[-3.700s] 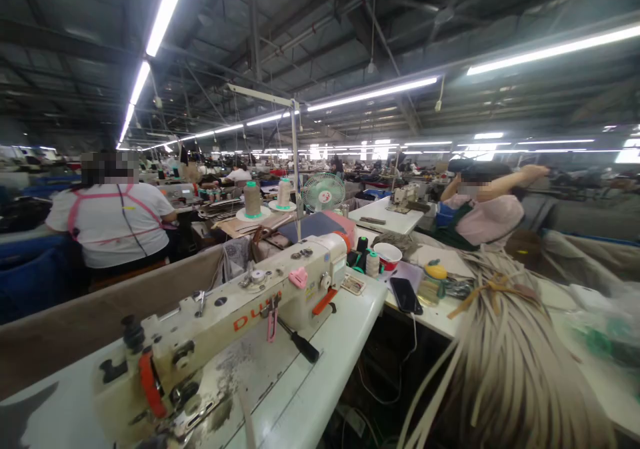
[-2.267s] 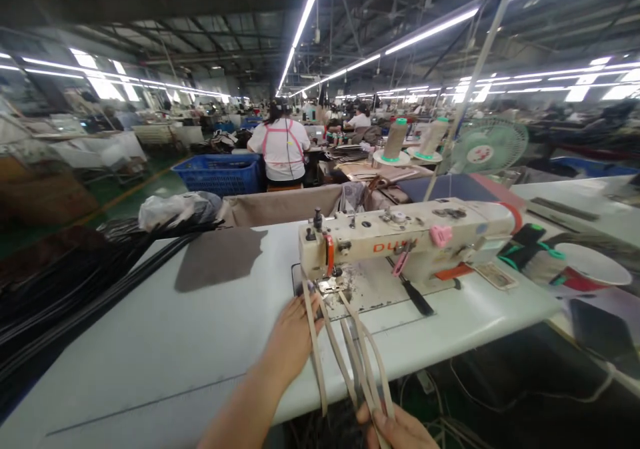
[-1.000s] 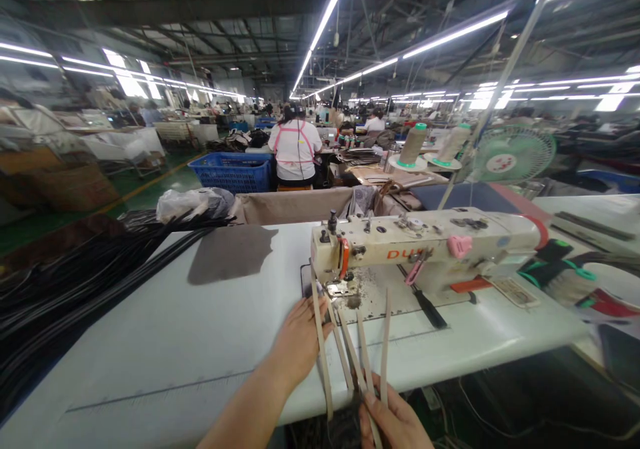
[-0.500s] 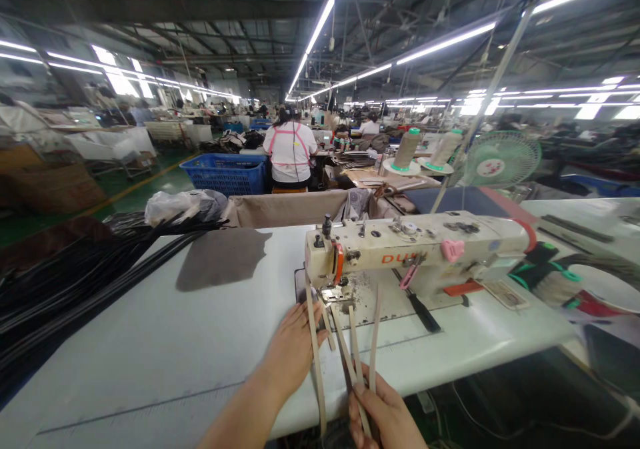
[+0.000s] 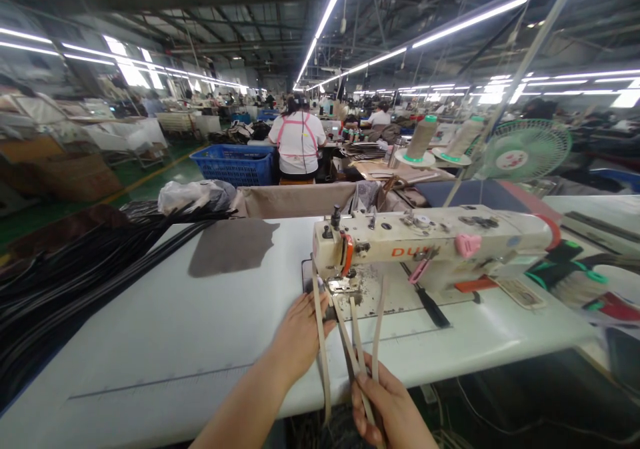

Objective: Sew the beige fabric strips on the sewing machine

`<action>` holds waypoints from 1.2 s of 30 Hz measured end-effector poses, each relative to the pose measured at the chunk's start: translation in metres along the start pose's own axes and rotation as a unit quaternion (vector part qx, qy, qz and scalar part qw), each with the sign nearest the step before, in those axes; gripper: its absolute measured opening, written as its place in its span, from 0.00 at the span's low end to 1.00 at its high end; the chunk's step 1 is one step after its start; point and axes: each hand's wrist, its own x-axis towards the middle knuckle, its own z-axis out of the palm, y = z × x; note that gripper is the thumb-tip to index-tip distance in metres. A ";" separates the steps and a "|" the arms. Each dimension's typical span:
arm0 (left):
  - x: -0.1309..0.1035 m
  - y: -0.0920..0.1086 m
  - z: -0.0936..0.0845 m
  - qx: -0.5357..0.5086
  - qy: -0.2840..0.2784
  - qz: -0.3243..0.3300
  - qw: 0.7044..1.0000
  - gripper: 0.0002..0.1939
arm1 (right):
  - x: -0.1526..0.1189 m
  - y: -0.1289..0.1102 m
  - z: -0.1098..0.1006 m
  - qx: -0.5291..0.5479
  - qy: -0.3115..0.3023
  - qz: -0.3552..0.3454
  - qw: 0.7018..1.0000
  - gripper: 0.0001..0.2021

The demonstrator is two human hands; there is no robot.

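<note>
A cream sewing machine (image 5: pixel 430 235) with orange lettering stands on a white table (image 5: pixel 190 329). Several thin beige strips (image 5: pixel 356 342) run from its presser foot (image 5: pixel 343 286) back toward me over the table's front edge. My left hand (image 5: pixel 300 332) lies flat on the table just left of the foot, one strip crossing its fingers. My right hand (image 5: pixel 387 409) is low at the table's edge, pinching the near ends of the strips.
A long bundle of black strips (image 5: pixel 85 269) lies across the table's left side, beside a grey fabric piece (image 5: pixel 233 245). Thread cones (image 5: pixel 420 139) and a green fan (image 5: pixel 525 152) stand behind the machine. A person in white (image 5: pixel 297 142) sits ahead by a blue crate (image 5: pixel 235 163).
My view swung from the right-hand bench to the machine. My hands came in and took the beige strips; the right hand has since slid up along them toward the foot.
</note>
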 end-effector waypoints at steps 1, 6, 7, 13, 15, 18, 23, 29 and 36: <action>0.000 0.000 0.000 0.002 -0.004 0.000 1.000 0.24 | 0.000 0.000 0.001 -0.001 -0.002 -0.003 1.000 0.34; 0.000 -0.001 0.000 0.002 -0.005 -0.003 1.000 0.24 | 0.001 0.000 0.005 -0.010 -0.011 -0.006 1.000 0.29; 0.000 -0.001 0.000 0.002 -0.004 -0.004 1.000 0.24 | 0.002 0.000 0.005 -0.011 -0.013 -0.005 1.000 0.29; 0.001 -0.003 0.003 0.000 0.007 -0.009 1.000 0.24 | 0.002 -0.004 0.010 -0.009 -0.004 0.003 1.000 0.29; 0.001 -0.004 0.005 -0.004 0.014 -0.008 1.000 0.24 | 0.003 -0.006 0.013 -0.002 0.002 0.005 1.000 0.29; 0.000 -0.005 0.007 -0.011 0.022 -0.004 1.000 0.24 | 0.006 -0.009 0.018 0.002 0.001 0.004 1.000 0.28; 0.000 -0.004 0.002 -0.024 0.021 -0.006 0.999 0.22 | 0.015 -0.009 0.024 0.002 0.003 0.012 1.000 0.34; 0.000 -0.001 -0.003 -0.040 0.029 0.004 0.999 0.20 | 0.014 -0.014 0.033 -0.015 0.026 0.015 0.999 0.29; -0.001 -0.004 0.003 -0.029 0.033 0.011 0.999 0.20 | 0.023 -0.017 0.037 0.002 0.026 -0.010 1.000 0.28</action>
